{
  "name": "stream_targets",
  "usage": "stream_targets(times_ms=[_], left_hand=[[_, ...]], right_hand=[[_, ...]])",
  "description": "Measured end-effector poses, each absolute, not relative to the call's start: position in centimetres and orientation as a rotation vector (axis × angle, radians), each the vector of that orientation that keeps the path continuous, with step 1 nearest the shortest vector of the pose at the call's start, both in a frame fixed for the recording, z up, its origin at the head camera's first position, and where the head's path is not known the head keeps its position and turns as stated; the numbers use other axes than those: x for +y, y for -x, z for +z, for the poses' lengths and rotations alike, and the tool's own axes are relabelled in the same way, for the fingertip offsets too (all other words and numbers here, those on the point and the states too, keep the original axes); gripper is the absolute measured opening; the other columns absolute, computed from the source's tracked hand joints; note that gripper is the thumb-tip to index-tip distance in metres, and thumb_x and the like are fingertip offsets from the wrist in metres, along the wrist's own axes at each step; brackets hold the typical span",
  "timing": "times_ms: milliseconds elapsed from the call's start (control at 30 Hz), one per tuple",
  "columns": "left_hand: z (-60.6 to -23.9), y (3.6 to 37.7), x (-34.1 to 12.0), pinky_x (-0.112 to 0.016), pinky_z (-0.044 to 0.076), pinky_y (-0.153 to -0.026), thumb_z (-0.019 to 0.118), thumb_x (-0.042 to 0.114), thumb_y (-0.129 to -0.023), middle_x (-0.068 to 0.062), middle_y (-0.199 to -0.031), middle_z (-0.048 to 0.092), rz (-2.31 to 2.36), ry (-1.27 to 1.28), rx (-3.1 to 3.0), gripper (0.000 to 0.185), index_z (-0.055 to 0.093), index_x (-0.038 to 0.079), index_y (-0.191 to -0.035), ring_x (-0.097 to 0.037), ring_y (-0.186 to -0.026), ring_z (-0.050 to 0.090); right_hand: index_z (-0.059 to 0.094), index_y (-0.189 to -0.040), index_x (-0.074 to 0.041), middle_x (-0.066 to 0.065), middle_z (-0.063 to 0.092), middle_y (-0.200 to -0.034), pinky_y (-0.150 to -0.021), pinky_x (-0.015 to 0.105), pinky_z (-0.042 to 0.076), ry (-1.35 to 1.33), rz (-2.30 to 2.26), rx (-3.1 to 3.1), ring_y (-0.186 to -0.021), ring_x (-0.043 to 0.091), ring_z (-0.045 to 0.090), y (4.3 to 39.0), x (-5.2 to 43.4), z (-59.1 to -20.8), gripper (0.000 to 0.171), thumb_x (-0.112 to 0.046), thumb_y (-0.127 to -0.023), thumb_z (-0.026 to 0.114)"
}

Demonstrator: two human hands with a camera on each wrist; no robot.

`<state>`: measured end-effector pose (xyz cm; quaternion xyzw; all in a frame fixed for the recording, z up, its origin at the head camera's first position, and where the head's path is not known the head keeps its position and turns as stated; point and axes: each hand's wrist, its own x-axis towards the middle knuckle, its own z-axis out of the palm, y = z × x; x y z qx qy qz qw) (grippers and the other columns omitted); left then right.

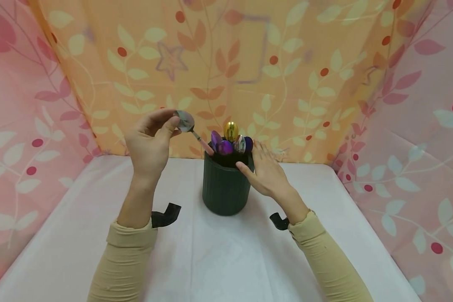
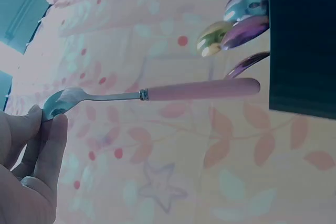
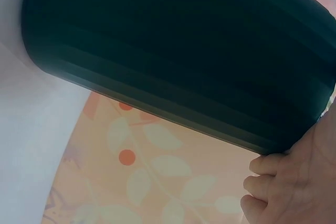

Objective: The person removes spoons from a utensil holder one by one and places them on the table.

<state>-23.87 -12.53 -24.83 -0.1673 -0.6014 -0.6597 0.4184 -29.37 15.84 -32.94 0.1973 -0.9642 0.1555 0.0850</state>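
My left hand (image 1: 170, 120) is raised left of a dark green ribbed cup (image 1: 224, 188) and pinches the steel bowl of a spoon (image 1: 185, 121). The spoon's pink handle (image 2: 199, 89) slants down to the cup's rim (image 2: 302, 40), its tip just at the edge. My left fingers (image 2: 37, 145) close on the bowl. Several spoons stand in the cup, one gold (image 1: 230, 131) and one purple (image 1: 224, 147). My right hand (image 1: 251, 158) holds the cup's right side, thumb on the front near the rim. The cup wall (image 3: 184, 51) fills the right wrist view beside my right fingers (image 3: 262, 182).
The cup stands on a white table (image 1: 226, 260). Leaf-patterned cloth walls close it in: orange at the back (image 1: 226, 63), pink on the left (image 1: 26, 126) and right (image 1: 419, 147). Black wrist straps (image 1: 166, 214) hang under both forearms.
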Motion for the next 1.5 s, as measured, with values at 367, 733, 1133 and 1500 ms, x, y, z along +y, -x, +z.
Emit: stream_targets(times_ms=[367,733,1133,1500], left_hand=[[-24.6,23.9,-17.4,-0.025,0.062,-0.075,0.077,-0.006,-0.089,0.001,-0.092,0.076,-1.644,0.347,-1.609,0.021,0.074,-0.013,-0.109,-0.014,-0.086,0.073],[-27.5,25.7,-23.6,-0.013,0.056,-0.069,0.072,0.006,-0.098,0.009,-0.094,0.074,-1.425,0.218,-2.179,0.020,0.073,-0.004,-0.115,-0.002,-0.080,0.067],[-31.5,28.1,-31.3,-0.020,0.057,-0.068,0.064,0.002,-0.102,-0.006,-0.099,0.074,-1.313,0.299,-2.627,0.023,0.068,-0.011,-0.121,-0.007,-0.077,0.066],[-34.9,28.4,-36.6,-0.027,0.059,-0.077,0.062,0.008,-0.105,-0.021,-0.112,0.073,-1.240,0.189,-3.035,0.033,0.063,-0.014,-0.128,-0.018,-0.084,0.070]], right_hand=[[0.011,-0.165,-0.001,0.008,0.001,-0.174,-0.130,0.050,0.006,-0.598,0.465,-2.866,-0.161,0.025,-0.002,29.3,15.9,-33.1,0.102,-0.079,-0.100,0.022],[0.009,-0.165,0.000,0.010,0.001,-0.174,-0.128,0.055,0.010,-0.596,0.479,-2.854,-0.161,0.027,-0.001,28.7,16.0,-33.1,0.103,-0.079,-0.100,0.022],[0.009,-0.165,-0.001,0.010,0.001,-0.174,-0.129,0.054,0.010,-0.580,0.493,-2.856,-0.161,0.027,0.000,28.1,16.1,-33.0,0.103,-0.079,-0.100,0.022],[0.011,-0.165,-0.001,0.010,0.003,-0.174,-0.128,0.055,0.011,-0.578,0.509,-2.851,-0.161,0.026,0.000,27.6,15.9,-32.9,0.102,-0.079,-0.100,0.022]])
